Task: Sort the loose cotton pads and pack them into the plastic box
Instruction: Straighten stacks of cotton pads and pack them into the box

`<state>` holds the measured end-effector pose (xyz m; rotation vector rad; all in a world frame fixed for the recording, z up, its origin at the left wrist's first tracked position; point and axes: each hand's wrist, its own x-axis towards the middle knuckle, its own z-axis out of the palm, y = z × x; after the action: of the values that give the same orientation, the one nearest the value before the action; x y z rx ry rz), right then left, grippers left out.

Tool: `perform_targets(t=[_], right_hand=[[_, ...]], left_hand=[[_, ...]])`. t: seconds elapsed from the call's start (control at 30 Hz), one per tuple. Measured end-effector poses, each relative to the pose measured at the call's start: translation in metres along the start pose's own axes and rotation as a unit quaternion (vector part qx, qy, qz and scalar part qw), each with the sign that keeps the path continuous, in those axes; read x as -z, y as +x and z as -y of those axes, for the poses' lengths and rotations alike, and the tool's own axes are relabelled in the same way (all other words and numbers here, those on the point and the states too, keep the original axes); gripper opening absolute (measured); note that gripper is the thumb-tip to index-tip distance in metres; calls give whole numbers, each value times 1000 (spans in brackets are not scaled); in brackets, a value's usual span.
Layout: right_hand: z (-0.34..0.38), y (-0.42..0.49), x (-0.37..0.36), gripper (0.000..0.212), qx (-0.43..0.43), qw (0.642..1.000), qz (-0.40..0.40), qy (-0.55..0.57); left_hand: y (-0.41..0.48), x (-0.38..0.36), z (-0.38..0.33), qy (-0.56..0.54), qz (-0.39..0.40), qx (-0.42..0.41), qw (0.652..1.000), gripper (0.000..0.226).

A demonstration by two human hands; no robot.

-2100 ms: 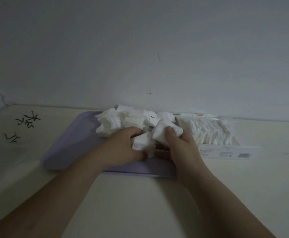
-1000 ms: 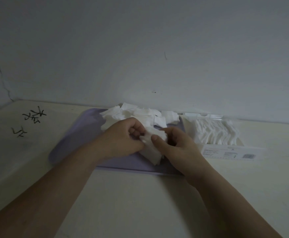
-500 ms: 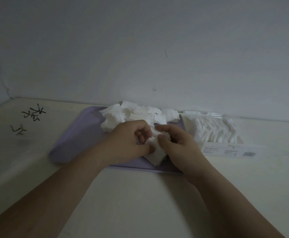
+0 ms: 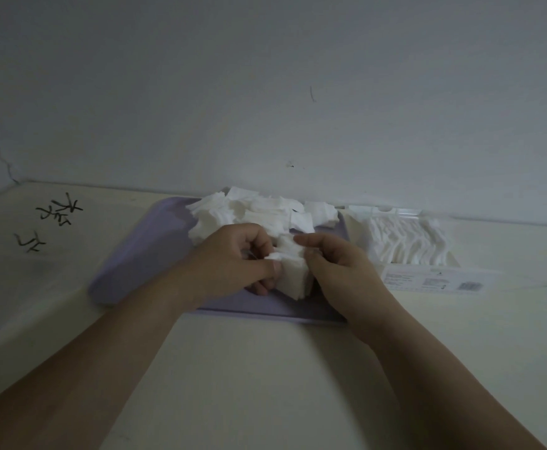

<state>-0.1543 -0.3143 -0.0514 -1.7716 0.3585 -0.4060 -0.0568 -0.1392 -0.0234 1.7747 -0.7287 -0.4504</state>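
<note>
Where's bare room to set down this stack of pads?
Free: the tray left of the loose pile, out to its rim; the table in front of the tray, between the forearms. Crowded: the tray's back under the pile, and the right side, where the plastic box and its label flap lie.

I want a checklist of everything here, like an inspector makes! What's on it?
Surface: pale table, purple tray on it.
Job's things: loose cotton pads heaped on the tray; open plastic box beside it, right, with packed pads in rows.
Clutter: black scribbles on the table, left.
Grips: left hand and right hand both pinch a small pad stack over the tray.
Cables: nothing seen.
Surroundings: plain wall, cracked at left.
</note>
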Motion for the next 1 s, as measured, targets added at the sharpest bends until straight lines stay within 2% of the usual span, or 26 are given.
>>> perform_targets(t=[0.1,0.17,0.23,0.3,0.4,0.5,0.6,0.67,0.77,0.83,0.87,1.0], right_hand=[[9,-3,1,23,-4,1000,23,8],[14,-8,2,43,0,998,52,-21],[14,-11,2,48,13,995,59,-75],[12,-12,2,48,37,991,53,-115],[10,-11,3,62,68,988,77,-115],[15,-13,5,76,67,986,102,-110],[18,-13,3,100,21,992,115,-44],[21,-13,-2,92,-19,993,114,21],[24,-11,-8,54,-62,988,84,112],[23,-9,-12,31,-59,990,51,113],[23,-9,-15,27,-52,993,37,102],[18,-4,-24,38,-42,998,-3,43]], left_hand=[[2,-1,3,21,-26,-12,999,15],[4,-3,3,31,-45,-16,998,15],[5,-3,4,52,-50,-25,997,21],[6,0,5,68,-42,-18,997,37],[4,3,6,91,15,-12,996,66],[1,1,1,92,57,-28,994,56],[2,1,-1,119,33,-20,992,47],[2,1,-1,106,24,3,994,52],[-1,-5,-3,81,28,23,996,75],[-2,-9,-4,74,45,19,996,80],[-2,-10,-4,72,53,14,996,74],[0,-11,-3,95,55,-1,994,48]])
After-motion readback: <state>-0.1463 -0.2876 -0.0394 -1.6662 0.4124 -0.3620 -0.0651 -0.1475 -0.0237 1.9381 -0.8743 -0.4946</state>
